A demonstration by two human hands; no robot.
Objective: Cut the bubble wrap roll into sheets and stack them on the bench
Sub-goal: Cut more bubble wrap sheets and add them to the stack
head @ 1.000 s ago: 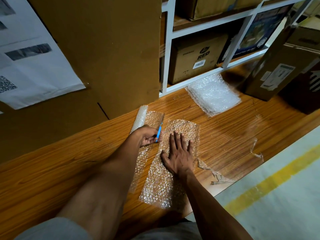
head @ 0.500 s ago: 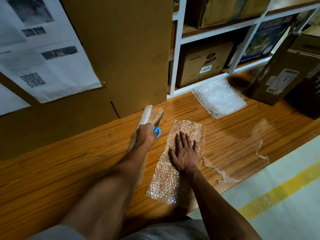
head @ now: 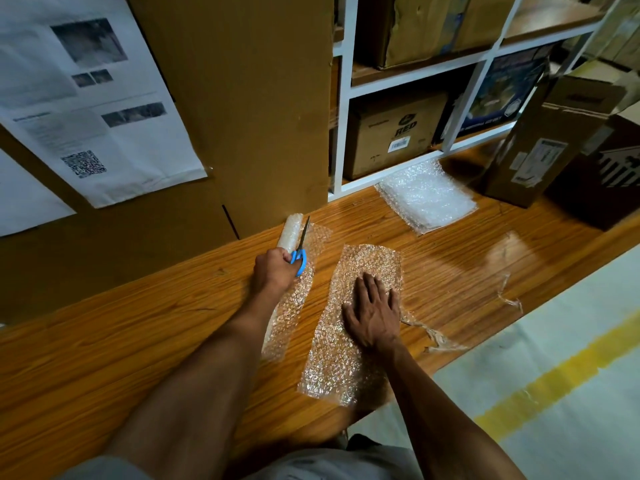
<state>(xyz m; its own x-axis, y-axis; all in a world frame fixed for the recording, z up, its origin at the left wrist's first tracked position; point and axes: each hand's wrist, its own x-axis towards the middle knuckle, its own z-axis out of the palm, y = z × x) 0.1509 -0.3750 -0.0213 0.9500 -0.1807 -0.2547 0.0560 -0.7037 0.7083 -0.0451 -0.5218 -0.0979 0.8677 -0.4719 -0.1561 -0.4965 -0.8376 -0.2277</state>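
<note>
Bubble wrap sheet (head: 349, 327), clear, light and limp, is pressed flat on the wooden bench (head: 138, 341) by straight right-hand fingers (head: 372, 292); blue-handled scissors (head: 300, 249), left of the sheet, are gripped by the left hand (head: 273, 271). An edge pinch would suit lifting.

The left hand (head: 273, 271) covers most of the blue scissors (head: 300, 252) handles and the near end of the bubble wrap roll (head: 290, 232). Printed text on the taped paper sheet (head: 104, 109) is blurred, perhaps instructions; its left part is cropped.
</note>
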